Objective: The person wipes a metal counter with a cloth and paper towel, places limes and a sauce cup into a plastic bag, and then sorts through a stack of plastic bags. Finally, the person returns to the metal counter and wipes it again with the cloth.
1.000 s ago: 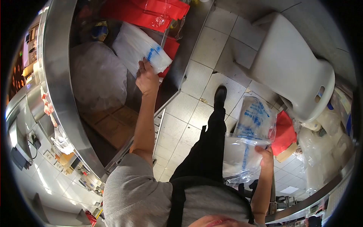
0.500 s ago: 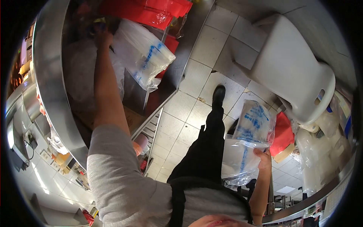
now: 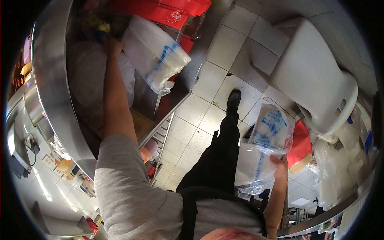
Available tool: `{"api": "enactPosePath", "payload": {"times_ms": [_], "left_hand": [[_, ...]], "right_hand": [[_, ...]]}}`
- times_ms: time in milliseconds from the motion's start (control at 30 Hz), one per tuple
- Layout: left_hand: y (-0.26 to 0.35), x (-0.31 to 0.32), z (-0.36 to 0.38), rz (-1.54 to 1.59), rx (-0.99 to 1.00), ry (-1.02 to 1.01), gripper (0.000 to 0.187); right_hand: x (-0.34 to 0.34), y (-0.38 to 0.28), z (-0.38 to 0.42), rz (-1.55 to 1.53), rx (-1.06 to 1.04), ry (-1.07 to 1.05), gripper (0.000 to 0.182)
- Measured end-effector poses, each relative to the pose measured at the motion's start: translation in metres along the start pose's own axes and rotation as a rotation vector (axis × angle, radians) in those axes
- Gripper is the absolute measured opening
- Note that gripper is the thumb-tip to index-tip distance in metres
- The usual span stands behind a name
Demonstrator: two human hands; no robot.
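My left hand reaches deep into a steel shelf at the upper left, its fingers lost in shadow beside a dark blue and yellow item. Just right of it lies a pack of clear plastic bags with blue print, and below it a cloudy white plastic bag. At the lower right my right hand is closed on the edge of a folded pack of clear plastic bags, also printed in blue, with the thumb on top. Whether my left hand grips anything does not show.
Red packages lie at the shelf's top. A white plastic chair stands at the right on the tiled floor. Another red package and heaped clear plastic are beyond my right hand. A wire rack stands below the shelf.
The view has shifted slightly, so most things sit a little further right. My left hand has moved slightly in the shelf, near the blue and yellow item. My right hand keeps its hold.
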State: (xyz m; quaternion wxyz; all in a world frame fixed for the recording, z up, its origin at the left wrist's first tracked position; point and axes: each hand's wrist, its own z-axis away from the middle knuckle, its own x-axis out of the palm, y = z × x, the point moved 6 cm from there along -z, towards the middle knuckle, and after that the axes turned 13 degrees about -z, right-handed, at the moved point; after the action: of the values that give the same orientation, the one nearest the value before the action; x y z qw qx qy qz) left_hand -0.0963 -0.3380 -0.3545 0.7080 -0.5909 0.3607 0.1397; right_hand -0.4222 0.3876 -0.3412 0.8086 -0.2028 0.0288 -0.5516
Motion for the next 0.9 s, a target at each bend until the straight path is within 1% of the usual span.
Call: {"api": "enactPosePath", "payload": {"times_ms": [33,133,200,267,367,400,433,467,533,600,667,733,800,867,900], "left_hand": [[0.006,-0.01,0.008,0.025,-0.019,0.01,0.065],[0.028,-0.048,0.063,0.401,-0.058,0.498,0.078],[0.045,-0.077,0.116,0.871,-0.107,0.171,0.088],[0.059,-0.063,0.168,0.89,-0.371,-0.075,0.097],[0.065,-0.08,0.203,0.789,-0.618,-0.319,0.102],[0.069,-0.061,0.201,0.938,-0.631,-0.293,0.103],[0.074,-0.026,0.197,1.084,-0.643,-0.267,0.103],[0.079,-0.008,0.189,1.23,-0.654,-0.237,0.104],[0.084,-0.018,0.172,1.563,-0.814,-0.406,0.106],[0.088,-0.044,0.148,1.601,-0.819,-0.44,0.105],[0.087,-0.066,0.127,1.335,-0.706,-0.329,0.101],[0.112,-0.024,0.123,1.539,-0.714,-0.382,0.084],[0.13,-0.021,0.13,1.867,-0.738,-0.504,0.067],[0.135,-0.066,0.137,2.315,-0.763,-0.691,0.051],[0.143,-0.064,0.15,2.395,-0.717,-0.74,0.047]], "right_hand": [[-0.001,-0.001,0.002,0.017,0.007,0.005,0.057],[-0.008,0.005,0.005,-0.039,0.012,-0.001,0.056],[-0.007,0.003,0.012,-0.051,-0.015,0.001,0.054],[-0.008,0.004,0.019,-0.085,-0.015,-0.001,0.053],[-0.008,0.001,0.03,-0.182,0.006,-0.034,0.054],[-0.002,0.0,0.036,-0.219,0.005,-0.053,0.055],[0.001,-0.001,0.042,-0.256,0.006,-0.073,0.056],[-0.002,0.001,0.045,-0.266,0.015,-0.06,0.058],[-0.001,0.0,0.057,-0.267,-0.038,-0.061,0.059],[-0.004,0.0,0.068,-0.251,-0.107,-0.068,0.064],[-0.01,0.001,0.079,-0.24,-0.099,-0.039,0.066],[-0.014,0.003,0.089,-0.233,-0.107,-0.021,0.066],[-0.02,0.006,0.102,-0.238,-0.128,-0.002,0.065],[-0.026,0.01,0.114,-0.226,-0.144,0.007,0.064],[-0.031,0.011,0.121,-0.223,-0.153,0.012,0.063]]}}
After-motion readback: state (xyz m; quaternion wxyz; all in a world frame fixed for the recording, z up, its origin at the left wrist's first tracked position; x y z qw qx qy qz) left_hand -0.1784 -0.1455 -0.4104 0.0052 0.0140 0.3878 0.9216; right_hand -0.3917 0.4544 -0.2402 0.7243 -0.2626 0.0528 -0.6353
